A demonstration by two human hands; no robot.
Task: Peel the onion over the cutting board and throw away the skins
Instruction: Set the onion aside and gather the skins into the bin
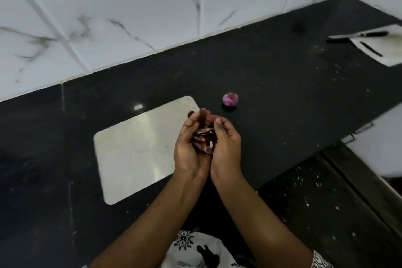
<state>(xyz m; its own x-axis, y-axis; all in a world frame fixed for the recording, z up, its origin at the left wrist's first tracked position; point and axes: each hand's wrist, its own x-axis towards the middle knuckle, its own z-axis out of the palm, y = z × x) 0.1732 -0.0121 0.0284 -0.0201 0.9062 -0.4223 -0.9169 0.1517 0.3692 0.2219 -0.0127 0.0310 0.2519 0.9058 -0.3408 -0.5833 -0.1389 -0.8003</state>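
A white marble-tiled wall (130,17) backs the black surface (282,85). At near left lies the board (134,150). Over its right edge the left hand (188,146) and right hand (227,146) are cupped together, fingers curled round the skins (203,139). The peeled onion (230,99) sits on the surface just beyond. At far right a knife (359,36) rests on a second board (389,54).
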